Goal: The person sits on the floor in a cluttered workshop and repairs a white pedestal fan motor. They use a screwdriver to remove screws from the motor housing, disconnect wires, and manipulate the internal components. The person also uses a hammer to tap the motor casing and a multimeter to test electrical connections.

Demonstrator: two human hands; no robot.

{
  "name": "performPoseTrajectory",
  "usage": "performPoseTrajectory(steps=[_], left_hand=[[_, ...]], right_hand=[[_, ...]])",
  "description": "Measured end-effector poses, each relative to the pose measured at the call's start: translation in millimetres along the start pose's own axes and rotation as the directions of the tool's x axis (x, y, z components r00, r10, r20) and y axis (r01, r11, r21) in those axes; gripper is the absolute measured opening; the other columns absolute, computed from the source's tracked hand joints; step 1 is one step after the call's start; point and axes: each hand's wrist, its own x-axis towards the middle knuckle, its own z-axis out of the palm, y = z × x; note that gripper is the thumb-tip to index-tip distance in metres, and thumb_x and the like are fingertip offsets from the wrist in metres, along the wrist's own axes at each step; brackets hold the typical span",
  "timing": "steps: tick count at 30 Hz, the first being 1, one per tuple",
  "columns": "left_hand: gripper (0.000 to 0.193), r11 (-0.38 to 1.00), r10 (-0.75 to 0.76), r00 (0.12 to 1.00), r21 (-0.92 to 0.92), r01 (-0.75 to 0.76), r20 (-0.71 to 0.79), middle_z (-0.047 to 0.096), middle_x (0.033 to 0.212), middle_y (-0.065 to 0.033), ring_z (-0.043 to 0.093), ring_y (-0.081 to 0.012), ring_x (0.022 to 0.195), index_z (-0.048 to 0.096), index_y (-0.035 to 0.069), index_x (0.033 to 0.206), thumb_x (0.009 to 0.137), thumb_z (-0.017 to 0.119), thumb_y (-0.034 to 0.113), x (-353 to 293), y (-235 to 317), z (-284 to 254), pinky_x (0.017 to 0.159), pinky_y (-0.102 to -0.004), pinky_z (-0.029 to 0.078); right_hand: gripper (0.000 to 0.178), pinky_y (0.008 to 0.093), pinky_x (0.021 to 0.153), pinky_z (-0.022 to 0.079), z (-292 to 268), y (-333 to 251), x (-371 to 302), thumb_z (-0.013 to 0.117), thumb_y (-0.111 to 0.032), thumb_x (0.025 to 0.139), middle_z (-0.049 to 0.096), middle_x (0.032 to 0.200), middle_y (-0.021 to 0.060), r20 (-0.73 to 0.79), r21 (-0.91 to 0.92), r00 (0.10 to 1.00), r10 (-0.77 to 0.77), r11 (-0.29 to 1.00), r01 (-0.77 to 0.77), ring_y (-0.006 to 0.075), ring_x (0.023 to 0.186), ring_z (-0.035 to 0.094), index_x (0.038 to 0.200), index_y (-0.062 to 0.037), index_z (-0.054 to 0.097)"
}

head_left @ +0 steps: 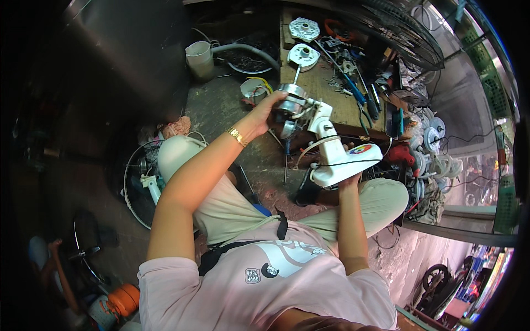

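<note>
Both hands around white fan body

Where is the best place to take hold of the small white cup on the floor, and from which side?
Judging from the view, take the white cup by its rim from above. It stands upright with its open mouth facing up, and wires hang over one edge, so a grip on the bare near rim looks safest. The left hand is nearest.

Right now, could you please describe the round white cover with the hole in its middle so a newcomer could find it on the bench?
Start at the wooden workbench beyond the fan motor held in the left hand. Near its front left corner lies the round white cover. Unlike the paler ribbed disc behind it, it is smooth, with a metal rod pointing toward the motor.
</note>
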Motion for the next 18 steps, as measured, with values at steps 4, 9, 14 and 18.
performPoseTrajectory(steps=[4,9,14,18], left_hand=[[0.052,0.999,0.049,0.999,0.02,-0.049,-0.021,0.068,0.108,-0.0067,0.066,-0.0165,0.097,0.06,0.006,0.118,0.083,0.065,0.044,-0.2,-3.5,-3.6,0.089,-0.0348,0.053],[0.054,0.991,0.12,0.989,0.074,-0.114,-0.081,0.068,0.109,-0.0074,0.067,-0.0175,0.096,0.058,0.005,0.12,0.083,0.067,0.044,-1.5,-1.8,-19.0,0.089,-0.0356,0.054],[0.053,0.979,0.179,0.98,0.115,-0.168,-0.087,0.068,0.103,-0.0076,0.067,-0.0168,0.09,0.06,0.004,0.117,0.083,0.068,0.043,-2.4,7.6,-23.3,0.084,-0.0335,0.055],[0.052,0.976,0.21,0.971,0.085,-0.202,-0.11,0.068,0.101,-0.0076,0.067,-0.0164,0.09,0.061,0.003,0.115,0.083,0.066,0.044,-8.9,12.7,-18.5,0.083,-0.0324,0.055]], right_hand=[[0.06,0.0519,0.104,0.042,-2.1,-16.0,-12.5,0.044,-0.052,0.095,0.054,0.133,0.0167,-0.318,-0.124,0.947,-0.054,0.992,0.015,0.0332,0.123,0.052,0.14,-0.0116,0.044],[0.029,0.0313,0.068,0.051,50.3,-21.9,-47.9,0.048,0.002,0.085,0.056,0.113,0.008,-0.177,-0.931,0.768,-0.616,0.359,0.073,0.021,0.087,0.06,0.113,-0.0057,0.049],[0.031,0.0341,0.053,0.045,236.3,-37.3,-114.3,0.063,0.006,0.053,0.057,0.085,0.0112,0.81,-0.475,0.584,0.056,-0.521,0.709,0.0253,0.063,0.053,0.08,-0.0058,0.051],[0.025,0.033,0.044,0.04,342.7,-41.8,-155.1,0.065,-0.011,0.055,0.058,0.079,0.0108,0.892,-0.121,0.312,0.326,-0.494,0.861,0.0192,0.052,0.048,0.076,-0.0083,0.052]])
